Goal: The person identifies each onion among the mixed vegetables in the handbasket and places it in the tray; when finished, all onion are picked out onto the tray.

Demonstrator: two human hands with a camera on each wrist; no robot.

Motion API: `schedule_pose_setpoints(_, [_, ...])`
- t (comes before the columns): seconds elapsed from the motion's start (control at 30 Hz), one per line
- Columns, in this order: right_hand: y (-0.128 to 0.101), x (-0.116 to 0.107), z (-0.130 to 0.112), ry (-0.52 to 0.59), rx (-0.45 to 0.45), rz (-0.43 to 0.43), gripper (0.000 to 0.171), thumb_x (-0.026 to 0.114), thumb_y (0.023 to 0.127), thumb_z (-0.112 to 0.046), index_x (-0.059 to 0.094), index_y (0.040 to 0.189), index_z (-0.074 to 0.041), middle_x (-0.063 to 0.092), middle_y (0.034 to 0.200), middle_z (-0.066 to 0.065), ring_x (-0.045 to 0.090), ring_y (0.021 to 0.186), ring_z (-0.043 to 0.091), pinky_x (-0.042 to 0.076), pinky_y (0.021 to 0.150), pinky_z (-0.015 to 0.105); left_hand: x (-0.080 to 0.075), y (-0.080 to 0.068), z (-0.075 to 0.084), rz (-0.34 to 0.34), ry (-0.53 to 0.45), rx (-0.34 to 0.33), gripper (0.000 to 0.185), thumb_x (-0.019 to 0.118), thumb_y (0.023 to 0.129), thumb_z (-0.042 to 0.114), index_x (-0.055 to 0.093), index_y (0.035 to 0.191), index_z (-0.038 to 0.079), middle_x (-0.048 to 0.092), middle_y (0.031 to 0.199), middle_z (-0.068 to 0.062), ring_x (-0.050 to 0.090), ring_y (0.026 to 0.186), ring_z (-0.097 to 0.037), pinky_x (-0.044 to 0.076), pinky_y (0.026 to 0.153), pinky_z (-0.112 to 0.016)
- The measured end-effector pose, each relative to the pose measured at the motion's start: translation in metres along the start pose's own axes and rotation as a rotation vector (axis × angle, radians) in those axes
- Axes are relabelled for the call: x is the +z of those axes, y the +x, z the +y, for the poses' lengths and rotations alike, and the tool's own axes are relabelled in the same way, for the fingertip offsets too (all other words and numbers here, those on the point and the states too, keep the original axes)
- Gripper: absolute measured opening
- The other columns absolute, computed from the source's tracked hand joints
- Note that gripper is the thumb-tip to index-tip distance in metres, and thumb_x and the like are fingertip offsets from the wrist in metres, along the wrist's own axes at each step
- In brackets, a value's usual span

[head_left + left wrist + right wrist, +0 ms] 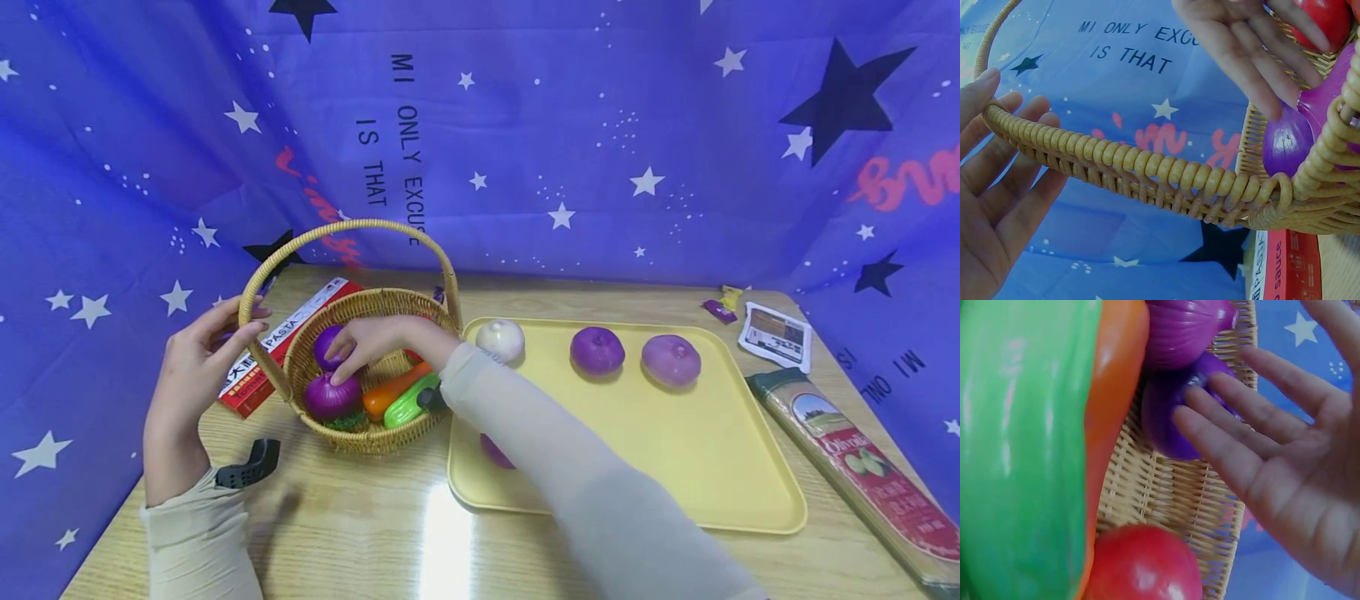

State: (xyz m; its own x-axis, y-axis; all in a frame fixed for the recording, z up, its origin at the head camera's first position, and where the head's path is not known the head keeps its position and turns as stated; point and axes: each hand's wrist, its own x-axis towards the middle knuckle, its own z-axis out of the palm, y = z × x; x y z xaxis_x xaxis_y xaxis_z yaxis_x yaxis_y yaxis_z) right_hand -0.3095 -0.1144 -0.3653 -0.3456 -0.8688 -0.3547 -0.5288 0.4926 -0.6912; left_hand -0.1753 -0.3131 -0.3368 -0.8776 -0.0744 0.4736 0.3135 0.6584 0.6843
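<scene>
My left hand (197, 360) steadied the basket (372, 439) handle, fingers loose. My right hand (372, 339), fingers straight, touched the purple onion (327, 344) at frame center-left; next I judged I must curl around it.

A glossy purple toy onion (327, 346) lies inside the wicker basket (375, 437).

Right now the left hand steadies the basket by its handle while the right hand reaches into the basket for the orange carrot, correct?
Not quite. In the head view the right hand reaches into the basket, but its fingers are on a purple onion, not the orange carrot. The left hand does rest on the handle.
</scene>
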Motion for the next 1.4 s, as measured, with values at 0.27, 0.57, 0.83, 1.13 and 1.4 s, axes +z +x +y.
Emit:
schedule_pose_setpoints(0.27, [0.009,0.01,0.003,-0.015,-0.026,-0.055,0.058,0.068,0.086,-0.031,0.049,0.137,-0.01,0.049,0.141,0.008,0.045,0.132,0.018,0.046,0.095,0.015,-0.001,0.0,0.002,-0.005,0.007,-0.007,0.031,0.061,0.092,0.018,0.062,0.123,0.013,0.06,0.099,0.029,0.057,0.092,0.013,0.044,0.08,0.0])
schedule_pose_setpoints(0.57, [0.011,0.019,0.005,-0.073,0.003,-0.077,0.068,0.072,0.083,-0.034,0.043,0.142,-0.019,0.042,0.147,0.002,0.039,0.136,0.016,0.036,0.11,0.025,-0.001,0.0,0.002,-0.006,0.006,-0.004,0.032,0.061,0.092,0.018,0.062,0.123,0.013,0.059,0.1,0.031,0.057,0.093,0.013,0.044,0.08,0.0])
schedule_pose_setpoints(0.83, [0.015,0.023,0.004,-0.122,0.0,-0.09,0.073,0.072,0.083,-0.028,0.036,0.146,-0.023,0.037,0.15,0.001,0.034,0.138,0.018,0.03,0.115,0.032,-0.001,0.0,0.003,-0.009,0.005,-0.005,0.031,0.06,0.092,0.018,0.062,0.123,0.013,0.059,0.1,0.032,0.056,0.094,0.013,0.044,0.08,0.0])
schedule_pose_setpoints(1.13, [0.019,0.029,0.003,-0.098,0.018,-0.075,0.072,0.073,0.082,-0.023,0.037,0.145,-0.025,0.039,0.148,0.003,0.035,0.137,0.018,0.032,0.114,0.031,-0.001,0.0,0.002,-0.014,-0.016,0.007,0.031,0.061,0.092,0.015,0.062,0.123,0.011,0.059,0.1,0.032,0.057,0.094,0.015,0.044,0.08,0.0])
schedule_pose_setpoints(1.4, [0.02,0.028,0.002,-0.152,0.006,-0.061,0.071,0.072,0.083,-0.026,0.038,0.145,-0.025,0.04,0.149,0.001,0.036,0.137,0.017,0.033,0.113,0.028,-0.001,0.0,0.002,-0.011,-0.012,0.002,0.031,0.06,0.092,0.016,0.062,0.123,0.012,0.059,0.101,0.031,0.057,0.094,0.015,0.044,0.081,0.0])
